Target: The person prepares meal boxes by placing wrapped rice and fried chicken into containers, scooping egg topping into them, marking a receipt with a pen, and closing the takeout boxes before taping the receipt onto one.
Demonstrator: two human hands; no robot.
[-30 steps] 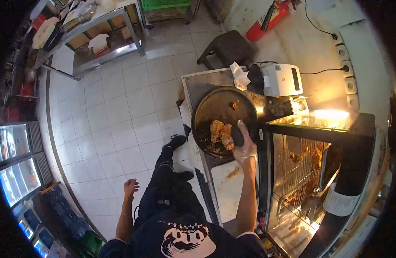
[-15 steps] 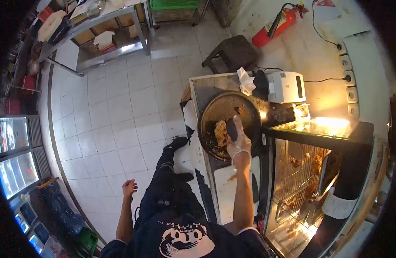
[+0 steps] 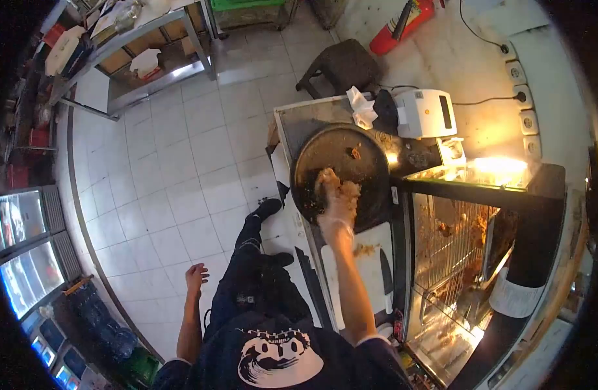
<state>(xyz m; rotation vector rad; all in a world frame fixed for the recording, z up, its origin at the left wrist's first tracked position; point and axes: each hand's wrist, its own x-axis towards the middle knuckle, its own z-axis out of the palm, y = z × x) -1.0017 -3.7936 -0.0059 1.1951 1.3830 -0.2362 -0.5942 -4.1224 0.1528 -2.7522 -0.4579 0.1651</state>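
- Right grip (image 3: 337, 213) is in a clear plastic glove (image 3: 338, 226), down in a big dark round tray (image 3: 372, 172). It's right up against some fried-looking chunks (image 3: 349, 190) — can't tell if it's properly clamped on them or just touching, since the fingers are blurry and mixed in with the food.
- Those chunks sit in the tray, at the fingers and just past them. There's also a small loose bit (image 3: 355, 153) lying farther out beyond the grip, apart from the main pile.
- Left grip (image 3: 195, 278) has nothing in it, fingers loosely curled, hanging over the tiled floor (image 3: 172, 221) well to the left of the right one.
- Closer to the body than the right grip, partly under that forearm, is a white board (image 3: 331, 276) with crumbs (image 3: 366, 249) on it. A dark, blade-shaped thing (image 3: 386, 276) lies along its right side.
- Tray's on a desk (image 3: 312, 117). Past the tray from the grip you've got crumpled white paper (image 3: 362, 108) and a boxy white machine (image 3: 426, 114), the machine more to the right.
- Off to the right of the grip — a lit glass cabinet (image 3: 406, 257) with wire racks (image 3: 435, 250) and more brownish food (image 3: 479, 237) inside.
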